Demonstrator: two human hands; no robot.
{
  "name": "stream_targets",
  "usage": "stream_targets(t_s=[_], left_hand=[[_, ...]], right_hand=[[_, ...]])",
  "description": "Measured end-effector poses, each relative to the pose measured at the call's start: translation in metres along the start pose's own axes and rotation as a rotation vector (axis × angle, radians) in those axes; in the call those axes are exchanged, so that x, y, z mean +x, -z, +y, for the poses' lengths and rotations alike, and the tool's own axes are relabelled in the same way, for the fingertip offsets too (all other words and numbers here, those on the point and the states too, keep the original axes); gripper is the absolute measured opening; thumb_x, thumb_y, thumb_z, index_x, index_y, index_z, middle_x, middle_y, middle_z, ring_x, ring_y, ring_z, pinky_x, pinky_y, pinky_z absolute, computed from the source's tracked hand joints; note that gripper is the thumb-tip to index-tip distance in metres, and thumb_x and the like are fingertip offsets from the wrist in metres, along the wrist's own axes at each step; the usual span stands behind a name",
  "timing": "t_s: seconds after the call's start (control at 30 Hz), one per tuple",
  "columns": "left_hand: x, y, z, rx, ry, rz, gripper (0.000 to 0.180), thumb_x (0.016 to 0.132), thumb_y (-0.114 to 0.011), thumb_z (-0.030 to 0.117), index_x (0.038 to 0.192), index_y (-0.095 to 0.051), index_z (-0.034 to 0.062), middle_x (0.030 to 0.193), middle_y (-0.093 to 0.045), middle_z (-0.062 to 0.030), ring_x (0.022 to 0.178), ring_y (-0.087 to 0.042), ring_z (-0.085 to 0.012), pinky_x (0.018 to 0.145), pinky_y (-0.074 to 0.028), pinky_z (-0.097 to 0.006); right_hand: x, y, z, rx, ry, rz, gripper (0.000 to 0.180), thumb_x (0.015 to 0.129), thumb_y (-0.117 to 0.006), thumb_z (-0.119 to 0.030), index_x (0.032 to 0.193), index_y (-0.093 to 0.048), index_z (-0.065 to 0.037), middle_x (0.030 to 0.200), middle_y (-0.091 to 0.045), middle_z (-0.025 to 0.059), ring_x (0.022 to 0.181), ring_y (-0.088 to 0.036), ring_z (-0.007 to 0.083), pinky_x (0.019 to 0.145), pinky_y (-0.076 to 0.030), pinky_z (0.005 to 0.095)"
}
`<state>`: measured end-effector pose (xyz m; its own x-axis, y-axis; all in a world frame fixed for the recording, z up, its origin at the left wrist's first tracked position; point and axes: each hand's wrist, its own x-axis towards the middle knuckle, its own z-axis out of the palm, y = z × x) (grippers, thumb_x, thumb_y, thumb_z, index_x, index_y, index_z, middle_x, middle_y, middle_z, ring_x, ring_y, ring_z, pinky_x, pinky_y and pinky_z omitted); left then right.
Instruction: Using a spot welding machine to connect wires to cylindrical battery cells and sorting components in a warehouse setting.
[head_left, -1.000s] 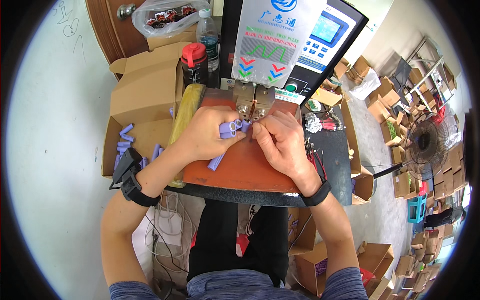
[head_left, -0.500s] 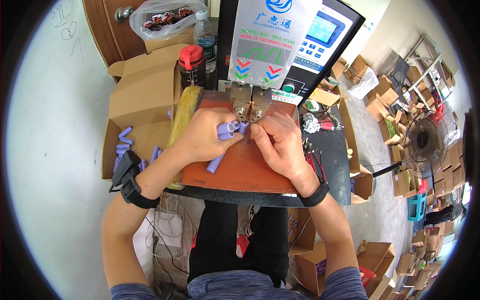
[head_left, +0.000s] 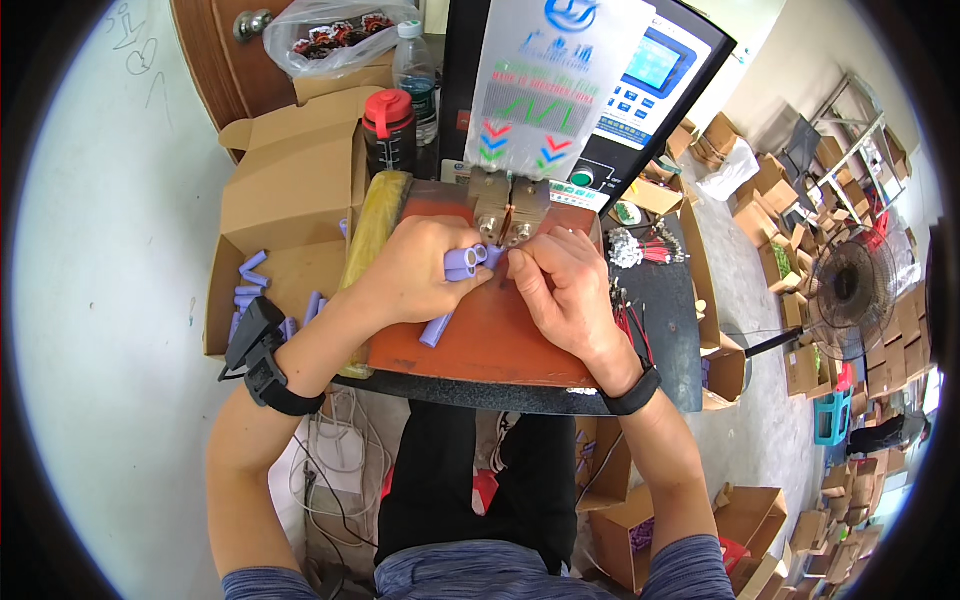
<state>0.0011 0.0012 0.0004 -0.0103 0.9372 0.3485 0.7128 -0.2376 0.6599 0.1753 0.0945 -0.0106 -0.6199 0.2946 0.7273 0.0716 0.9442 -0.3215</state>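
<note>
Gripping purple cells [head_left: 462,264], left hand [head_left: 420,270] closed, right hand [head_left: 560,285] pinching beside.

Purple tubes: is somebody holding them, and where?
Yes. The left hand grips a pair of purple tubes around their middle, ends poking out. The right hand pinches something at those ends, too small to tell.

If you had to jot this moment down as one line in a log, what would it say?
left hand: grips purple cylinders | right hand: pinching at their ends | place: under twin metal blocks | loose purple cylinder on red-brown board
</note>
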Motion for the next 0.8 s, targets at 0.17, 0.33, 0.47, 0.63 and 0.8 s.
stream_targets(t_s=[0.17, 0.33, 0.47, 0.63, 0.8], left_hand=[[-0.001, -0.003, -0.004, -0.004, -0.051, 0.043, 0.017, 0.072, -0.074, 0.012, 0.074, -0.062, -0.0009, 0.064, -0.056, -0.0151, 0.059, -0.054, -0.0306, 0.055, -0.041, -0.038], [0.000, -0.004, -0.002, 0.001, -0.052, 0.045, 0.019, 0.075, -0.075, 0.013, 0.073, -0.062, -0.0003, 0.061, -0.055, -0.0123, 0.054, -0.052, -0.0241, 0.053, -0.039, -0.035], [-0.002, -0.005, -0.006, -0.016, -0.075, 0.057, 0.017, 0.075, -0.074, 0.013, 0.074, -0.063, -0.0001, 0.062, -0.055, -0.0120, 0.055, -0.052, -0.0237, 0.053, -0.040, -0.035], [-0.002, -0.007, -0.012, 0.020, -0.100, 0.067, 0.016, 0.076, -0.073, 0.012, 0.076, -0.064, 0.0001, 0.064, -0.056, -0.0102, 0.056, -0.051, -0.0214, 0.055, -0.041, -0.033], [-0.006, -0.002, -0.012, -0.310, 0.002, 0.407, 0.017, 0.075, -0.075, 0.012, 0.074, -0.062, 0.0014, 0.064, -0.057, -0.0064, 0.057, -0.051, -0.0154, 0.055, -0.041, -0.030]], right_hand=[[-0.001, -0.001, 0.001, 0.016, -0.008, -0.003, 0.012, 0.084, -0.063, -0.012, 0.074, -0.059, -0.007, 0.064, -0.056, 0.0069, 0.061, -0.053, 0.0277, 0.060, -0.039, 0.0386], [-0.003, 0.000, 0.003, 0.007, -0.009, 0.006, 0.011, 0.084, -0.063, -0.011, 0.074, -0.059, -0.007, 0.065, -0.056, 0.0067, 0.062, -0.053, 0.0277, 0.061, -0.039, 0.0390], [-0.001, 0.001, -0.002, 0.030, -0.024, 0.028, 0.008, 0.083, -0.064, -0.010, 0.077, -0.059, -0.007, 0.066, -0.057, 0.0065, 0.063, -0.054, 0.0275, 0.062, -0.040, 0.0386], [0.000, 0.000, -0.004, 0.035, -0.019, 0.045, 0.007, 0.081, -0.065, -0.008, 0.079, -0.059, -0.007, 0.067, -0.058, 0.0063, 0.064, -0.055, 0.0268, 0.062, -0.040, 0.0379], [-0.001, 0.003, -0.001, 0.017, -0.030, 0.048, 0.007, 0.078, -0.065, -0.006, 0.076, -0.058, -0.007, 0.065, -0.057, 0.0061, 0.062, -0.055, 0.0257, 0.061, -0.040, 0.0370]])
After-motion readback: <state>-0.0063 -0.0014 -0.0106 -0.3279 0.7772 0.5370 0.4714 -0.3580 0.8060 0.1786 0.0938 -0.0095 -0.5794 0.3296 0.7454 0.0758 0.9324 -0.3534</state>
